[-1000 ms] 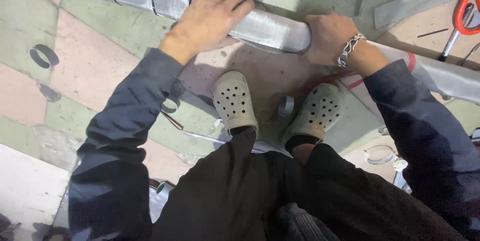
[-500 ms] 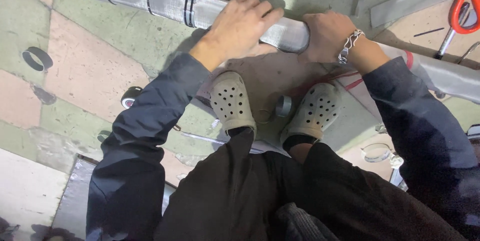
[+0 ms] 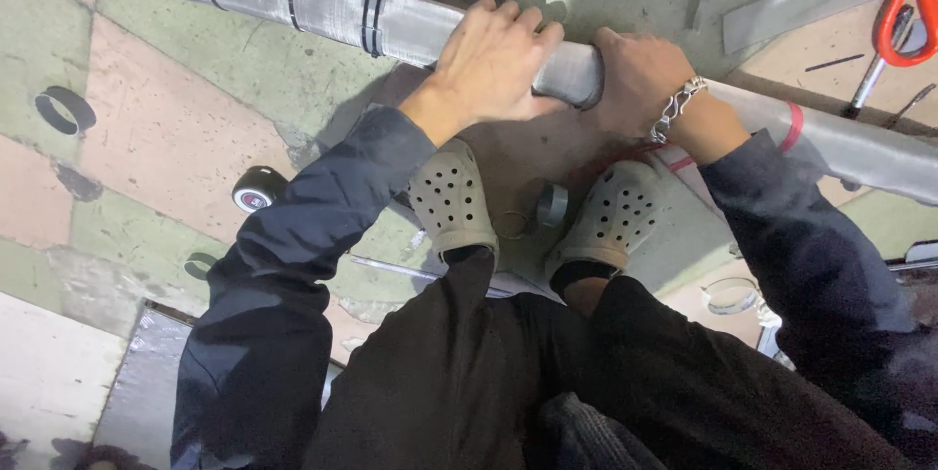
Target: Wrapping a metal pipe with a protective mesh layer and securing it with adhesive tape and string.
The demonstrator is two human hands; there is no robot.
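Silver and shiny, the long metal pipe [image 3: 322,3] lies across the floor [image 3: 176,118] in front of my feet, going from the top left toward the middle. My left hand [image 3: 493,64] is on top of the pipe near its open end, with my fingers curled over it and holding on. My right hand [image 3: 635,79] is just beside it, closed around the spot where that pipe end meets a second silver pipe [image 3: 850,143]. The second pipe has a red ring around it and goes off to the right. My two hands are very close, almost touching. I have a chain bracelet [image 3: 674,110] on my right wrist and dark sleeves on both arms. The long pipe has thin black bands around it in a few places. My two tan shoes with little holes [image 3: 451,198] are flat on the floor, right below the pipes. A small grey roll of tape [image 3: 552,204] sits between my shoes. A black and white roll of tape [image 3: 257,189] lies on the floor by my left arm. A black ring [image 3: 64,109] lies far off to the left. Red-handled snips [image 3: 904,11] lie at the top right, well apart from my hands. The floor is made of green and pink squares.
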